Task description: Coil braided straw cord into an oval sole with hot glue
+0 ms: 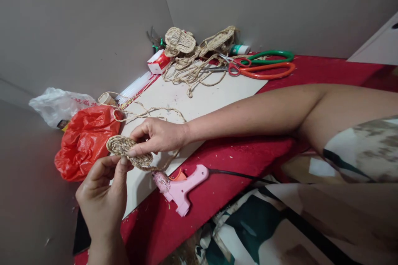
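Both hands pinch a small oval sole-like coil of braided straw rope (120, 144), held above the white board. My left hand (104, 190) grips its near edge between thumb and fingers. My right hand (158, 134) reaches in from the right, thumb on the coil's face and fingers curled at its far edge. A loose tail of straw rope (172, 158) runs from the coil and loops beneath my right wrist. Just right of the coil, a pink hot glue gun (183, 186) lies on its side, its nozzle near the rope.
A red plastic bag (88, 140) and a clear bag (59, 105) sit at the left. Farther back lie straw rope coils (180, 41), red-handled scissors (238, 66), large shears with green and orange handles (270, 72), pliers (155, 41) and a small box (159, 62). Grey walls enclose the table.
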`<state>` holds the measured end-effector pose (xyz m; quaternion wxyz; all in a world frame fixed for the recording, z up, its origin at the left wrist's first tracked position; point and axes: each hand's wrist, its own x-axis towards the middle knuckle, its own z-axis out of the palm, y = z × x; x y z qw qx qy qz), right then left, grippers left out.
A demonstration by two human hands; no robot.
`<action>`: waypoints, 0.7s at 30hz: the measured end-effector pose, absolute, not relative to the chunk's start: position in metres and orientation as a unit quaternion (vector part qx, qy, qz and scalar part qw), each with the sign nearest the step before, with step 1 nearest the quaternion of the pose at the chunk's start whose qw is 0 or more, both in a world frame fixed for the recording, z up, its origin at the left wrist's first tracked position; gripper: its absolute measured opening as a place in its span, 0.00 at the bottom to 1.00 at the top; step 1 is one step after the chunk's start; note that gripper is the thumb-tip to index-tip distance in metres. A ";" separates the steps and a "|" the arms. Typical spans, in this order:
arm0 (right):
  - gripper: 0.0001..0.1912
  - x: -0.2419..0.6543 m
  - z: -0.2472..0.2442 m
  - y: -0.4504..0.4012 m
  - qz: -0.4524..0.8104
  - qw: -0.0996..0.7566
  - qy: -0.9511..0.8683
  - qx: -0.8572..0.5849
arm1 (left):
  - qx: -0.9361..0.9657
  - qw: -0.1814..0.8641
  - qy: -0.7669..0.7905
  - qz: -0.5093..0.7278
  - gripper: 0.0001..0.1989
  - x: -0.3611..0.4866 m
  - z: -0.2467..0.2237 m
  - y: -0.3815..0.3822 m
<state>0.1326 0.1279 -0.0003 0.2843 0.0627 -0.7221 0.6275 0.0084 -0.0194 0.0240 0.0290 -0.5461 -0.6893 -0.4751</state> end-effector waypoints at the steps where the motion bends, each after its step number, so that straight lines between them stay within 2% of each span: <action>1: 0.08 0.132 -0.001 0.128 0.631 0.281 -0.720 0.062 | -0.547 0.037 -0.692 -0.469 0.06 0.008 0.023 -0.020; 4: 0.08 0.130 -0.003 0.127 0.649 0.281 -0.704 0.067 | -0.558 0.082 -0.702 -0.436 0.06 0.008 0.020 -0.020; 10: 0.08 0.125 -0.004 0.128 0.664 0.294 -0.683 0.079 | -0.594 0.261 -0.679 -0.344 0.05 0.009 0.015 -0.016; 12: 0.09 0.124 -0.001 0.129 0.682 0.288 -0.668 0.079 | -0.576 0.231 -0.676 -0.397 0.05 0.013 0.016 -0.013; 16: 0.11 0.123 0.003 0.131 0.705 0.295 -0.640 0.079 | -0.496 0.104 -0.645 -0.572 0.08 0.020 0.022 -0.010; 21: 0.09 0.123 0.006 0.134 0.703 0.304 -0.639 0.078 | -0.469 0.067 -0.619 -0.626 0.08 0.017 0.025 -0.011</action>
